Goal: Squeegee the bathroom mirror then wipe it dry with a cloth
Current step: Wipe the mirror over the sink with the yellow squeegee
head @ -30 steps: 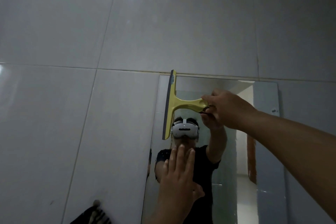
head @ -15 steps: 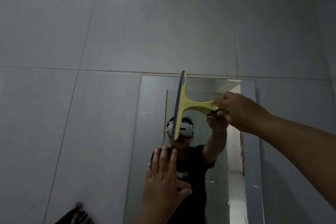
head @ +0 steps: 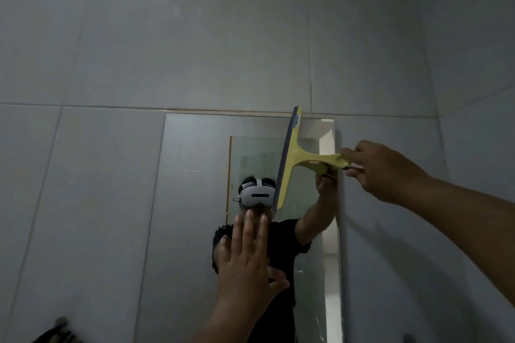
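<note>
Rightward across the glass, the squeegee has travelled from the left part of the mirror to near its right edge.

Its blade stands upright, top end at the mirror's upper border, so the squeegee step is in hand. The right hand has its fingers closed on the yellow handle; the left hand is spread open, flat towards the lower glass. Next, probably, the stroke runs off the right edge, then a lower band. No cloth is identifiable; something dark sits bottom left.

Right hand grips a yellow squeegee upright on the mirror; left hand spread flat.
</note>
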